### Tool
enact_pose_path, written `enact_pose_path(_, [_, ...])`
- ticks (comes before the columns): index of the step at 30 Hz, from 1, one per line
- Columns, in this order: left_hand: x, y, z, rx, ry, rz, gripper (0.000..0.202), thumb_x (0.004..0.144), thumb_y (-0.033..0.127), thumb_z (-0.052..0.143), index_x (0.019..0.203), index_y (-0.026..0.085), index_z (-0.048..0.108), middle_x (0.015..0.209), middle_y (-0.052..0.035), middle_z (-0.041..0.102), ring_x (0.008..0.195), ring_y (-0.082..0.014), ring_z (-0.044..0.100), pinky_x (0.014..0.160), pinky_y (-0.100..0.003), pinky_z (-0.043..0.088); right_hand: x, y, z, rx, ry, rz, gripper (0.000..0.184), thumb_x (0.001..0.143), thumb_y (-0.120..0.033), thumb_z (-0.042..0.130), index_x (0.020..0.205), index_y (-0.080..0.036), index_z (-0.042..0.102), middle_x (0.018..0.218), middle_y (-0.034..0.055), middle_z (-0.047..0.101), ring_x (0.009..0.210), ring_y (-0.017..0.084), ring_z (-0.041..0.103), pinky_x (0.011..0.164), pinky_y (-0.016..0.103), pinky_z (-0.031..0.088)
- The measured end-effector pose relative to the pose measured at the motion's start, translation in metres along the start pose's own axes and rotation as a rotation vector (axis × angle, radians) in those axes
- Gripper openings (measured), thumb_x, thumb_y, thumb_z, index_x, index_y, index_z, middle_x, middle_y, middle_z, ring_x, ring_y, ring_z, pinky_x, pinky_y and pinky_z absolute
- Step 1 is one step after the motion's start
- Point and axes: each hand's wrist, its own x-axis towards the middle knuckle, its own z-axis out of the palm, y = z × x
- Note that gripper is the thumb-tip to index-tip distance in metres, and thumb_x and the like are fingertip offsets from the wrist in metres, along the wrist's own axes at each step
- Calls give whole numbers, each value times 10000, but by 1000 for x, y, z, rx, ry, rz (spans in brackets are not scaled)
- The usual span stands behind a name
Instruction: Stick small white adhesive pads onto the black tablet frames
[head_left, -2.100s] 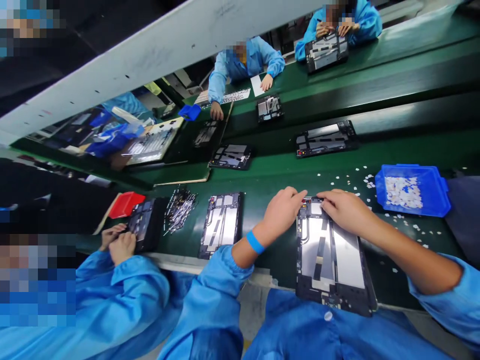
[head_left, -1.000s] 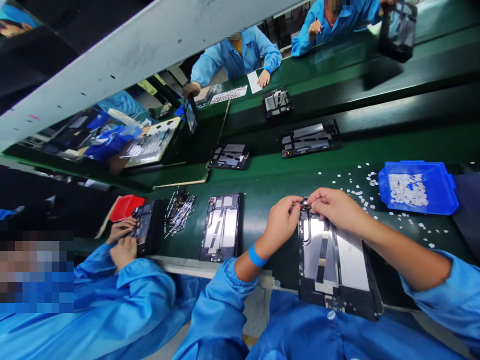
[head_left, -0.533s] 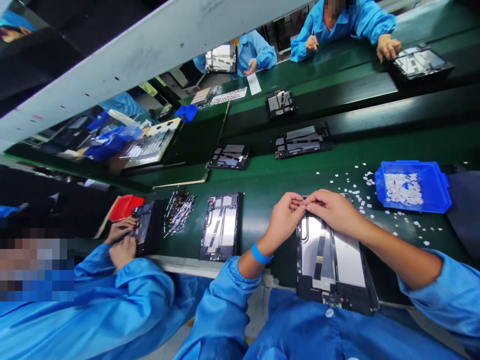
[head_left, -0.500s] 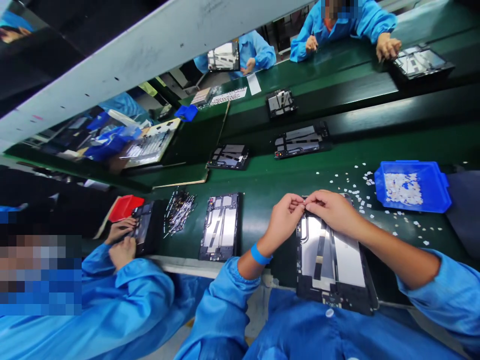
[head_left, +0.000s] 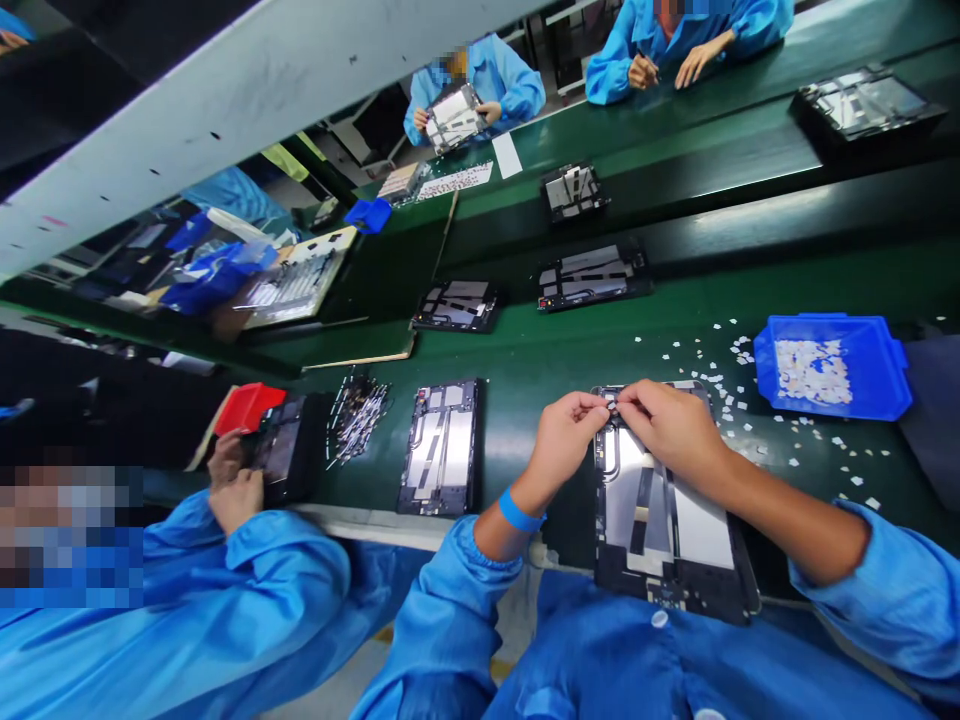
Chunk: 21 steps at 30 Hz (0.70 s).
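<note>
An opened tablet, its silver and black inside facing up, lies in front of me at the near edge of the bench. My left hand pinches at its top left corner, with a blue band around the wrist. Close beside it, my right hand is also pinched and covers part of the tablet's upper end. A tiny pale bit shows between the two sets of fingertips; which hand has hold of it I cannot make out. To the right stands a blue bin holding small white pieces.
Loose white pieces lie scattered by the bin. Left of me are another opened tablet and a pile of thin strips. A co-worker's hands work at a tablet by a red bin. More tablets lie farther back.
My fingertips have parted slightly at the tablet's corner, showing the pale bit. Across the bench, one co-worker's hand has left a tablet; another person's tablet is lower and tilted.
</note>
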Motion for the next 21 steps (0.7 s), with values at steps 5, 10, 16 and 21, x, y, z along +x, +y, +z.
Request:
enact_pose_path(5, [-3, -2, 3, -20, 52, 6, 138, 827, 269, 745, 905, 156, 763, 884, -56, 775, 804, -159, 690, 754, -277, 538, -11, 1, 6, -168, 66, -160, 304, 1059, -285, 466, 978, -186, 742, 991, 106, 784, 898, 244, 727, 861, 370, 513])
enact_pose_path(10, [-8, 1, 7, 30, 91, 50, 132, 823, 286, 761, 892, 175, 779, 882, -54, 791, 806, -176, 715, 742, -284, 552, -12, 6, 13, -220, 150, -252, 297, 1061, -296, 494, 993, -181, 760, 959, 91, 797, 851, 234, 741, 830, 355, 533])
enact_pose_path(16, [-17, 5, 5, 284, 137, 240, 32, 856, 235, 765, 852, 224, 794, 876, -31, 800, 818, -190, 721, 781, -316, 556, -9, 12, 13, -139, 91, -243, 282, 1026, -248, 503, 1087, -193, 772, 1011, 73, 814, 883, 227, 763, 822, 339, 564])
enact_pose_path(21, [-18, 5, 5, 320, 131, 312, 49, 870, 210, 750, 851, 226, 792, 899, -32, 805, 852, -191, 720, 814, -320, 545, -8, 11, 11, -83, 42, -147, 250, 989, -259, 534, 1013, -213, 779, 982, 59, 815, 857, 225, 756, 776, 323, 536])
